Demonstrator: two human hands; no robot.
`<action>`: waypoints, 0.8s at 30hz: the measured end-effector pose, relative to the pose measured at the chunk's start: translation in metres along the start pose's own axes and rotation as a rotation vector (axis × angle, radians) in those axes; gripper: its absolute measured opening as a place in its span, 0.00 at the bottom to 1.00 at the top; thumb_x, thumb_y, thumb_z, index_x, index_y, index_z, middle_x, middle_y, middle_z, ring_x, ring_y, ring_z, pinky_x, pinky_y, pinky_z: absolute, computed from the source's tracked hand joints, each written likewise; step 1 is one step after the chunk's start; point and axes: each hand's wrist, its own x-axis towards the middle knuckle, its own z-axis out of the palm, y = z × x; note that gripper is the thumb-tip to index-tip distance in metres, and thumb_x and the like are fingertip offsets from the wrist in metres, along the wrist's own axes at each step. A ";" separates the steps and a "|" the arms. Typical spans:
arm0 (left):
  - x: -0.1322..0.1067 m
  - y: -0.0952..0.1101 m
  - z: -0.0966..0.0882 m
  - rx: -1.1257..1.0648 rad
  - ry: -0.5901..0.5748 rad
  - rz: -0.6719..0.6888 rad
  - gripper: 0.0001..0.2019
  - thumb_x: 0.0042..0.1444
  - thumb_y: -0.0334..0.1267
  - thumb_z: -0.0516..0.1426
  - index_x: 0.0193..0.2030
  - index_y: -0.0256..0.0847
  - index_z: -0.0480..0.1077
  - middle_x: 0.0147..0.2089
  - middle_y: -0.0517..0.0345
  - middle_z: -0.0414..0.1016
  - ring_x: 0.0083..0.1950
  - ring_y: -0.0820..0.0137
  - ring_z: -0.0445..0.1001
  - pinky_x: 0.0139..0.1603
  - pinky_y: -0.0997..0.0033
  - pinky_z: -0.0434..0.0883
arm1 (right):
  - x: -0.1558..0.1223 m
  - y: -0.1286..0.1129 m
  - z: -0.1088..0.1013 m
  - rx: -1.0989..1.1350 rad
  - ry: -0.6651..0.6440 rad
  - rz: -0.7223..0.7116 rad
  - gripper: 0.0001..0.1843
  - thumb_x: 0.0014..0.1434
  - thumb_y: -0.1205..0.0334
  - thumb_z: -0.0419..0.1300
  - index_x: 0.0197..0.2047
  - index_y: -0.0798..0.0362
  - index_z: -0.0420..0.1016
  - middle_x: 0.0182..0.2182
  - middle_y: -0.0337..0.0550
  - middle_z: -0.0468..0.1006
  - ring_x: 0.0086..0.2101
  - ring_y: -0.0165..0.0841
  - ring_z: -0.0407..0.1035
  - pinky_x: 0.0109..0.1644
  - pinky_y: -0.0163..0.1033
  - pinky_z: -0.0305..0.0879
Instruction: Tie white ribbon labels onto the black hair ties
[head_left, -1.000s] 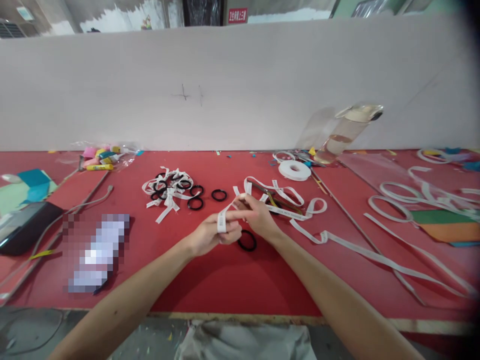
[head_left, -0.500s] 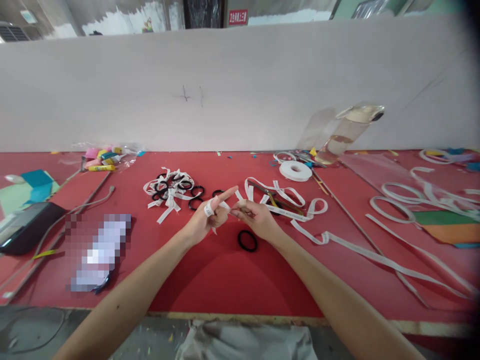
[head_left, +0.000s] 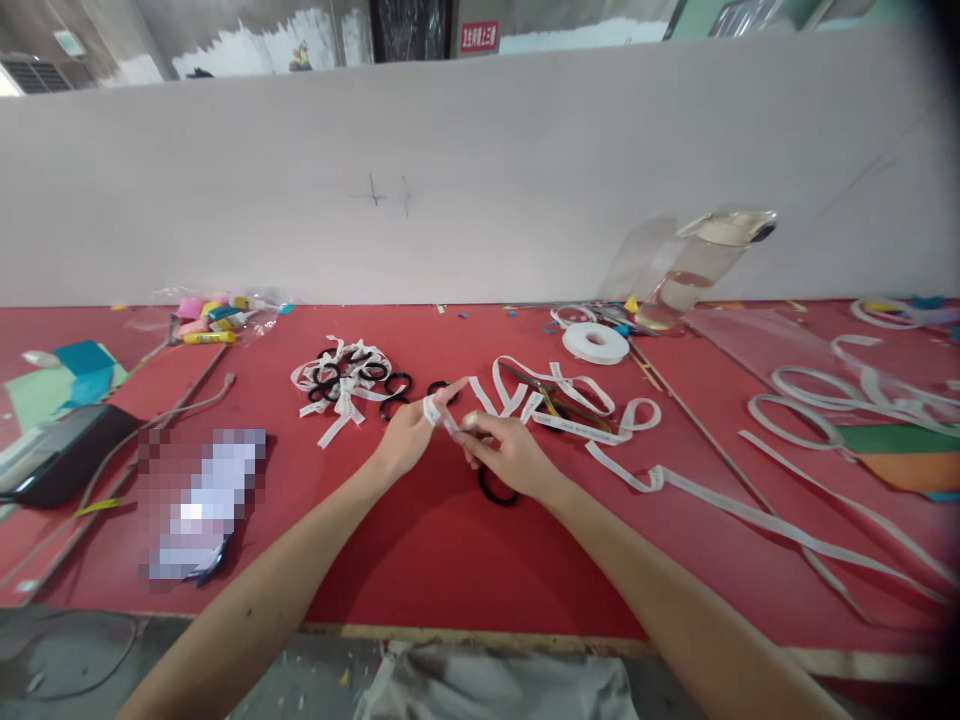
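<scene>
My left hand point(head_left: 405, 437) is over the middle of the table with a printed white ribbon point(head_left: 432, 409) looped round its thumb or a finger, and one finger points up to the right. Close against it, my right hand point(head_left: 514, 455) pinches the ribbon's end between thumb and fingertips. Just below my right hand lies a black hair tie point(head_left: 498, 492), partly covered by it. Another black hair tie point(head_left: 442, 390) sits behind my left fingers. To the left is a pile of black hair ties with white ribbon bows point(head_left: 345, 380).
Cut ribbon lengths point(head_left: 585, 430) lie over scissors point(head_left: 551, 400) at right. Behind them stand a ribbon roll point(head_left: 596, 343) and a tilted water bottle point(head_left: 694, 275). A phone point(head_left: 206, 505), a dark case point(head_left: 75, 455) and a cable point(head_left: 180, 405) are on the left.
My left hand has turned, and its fingers now show less. My right hand has come slightly lower, its thumb raised, and now partly covers the hair tie below. The camera view has shifted slightly.
</scene>
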 end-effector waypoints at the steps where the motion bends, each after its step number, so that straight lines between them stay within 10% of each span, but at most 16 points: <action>1: 0.000 0.000 0.000 0.058 0.014 0.008 0.39 0.64 0.64 0.40 0.68 0.36 0.64 0.25 0.61 0.66 0.28 0.71 0.62 0.33 0.74 0.62 | -0.001 -0.002 0.002 0.043 -0.013 0.006 0.16 0.64 0.50 0.57 0.29 0.52 0.67 0.21 0.35 0.72 0.22 0.27 0.69 0.30 0.33 0.66; 12: 0.002 -0.002 -0.003 0.855 -0.031 0.051 0.17 0.59 0.47 0.54 0.43 0.40 0.80 0.25 0.50 0.74 0.29 0.65 0.70 0.30 0.71 0.54 | -0.006 -0.015 -0.001 0.530 -0.130 0.043 0.17 0.62 0.48 0.61 0.31 0.54 0.70 0.30 0.43 0.83 0.14 0.22 0.64 0.29 0.36 0.72; 17: -0.004 -0.007 0.007 0.735 -0.125 0.264 0.18 0.55 0.50 0.60 0.22 0.39 0.77 0.15 0.56 0.62 0.19 0.74 0.54 0.26 0.72 0.46 | 0.000 -0.007 -0.013 0.555 -0.069 0.086 0.17 0.61 0.48 0.62 0.33 0.54 0.72 0.29 0.43 0.83 0.11 0.20 0.56 0.20 0.33 0.65; 24: -0.012 0.009 0.007 0.096 -0.447 0.276 0.29 0.57 0.63 0.54 0.43 0.40 0.82 0.24 0.56 0.71 0.27 0.70 0.65 0.32 0.74 0.62 | 0.003 -0.003 -0.021 0.346 -0.023 0.108 0.18 0.60 0.47 0.62 0.35 0.55 0.79 0.26 0.40 0.79 0.16 0.21 0.55 0.18 0.30 0.54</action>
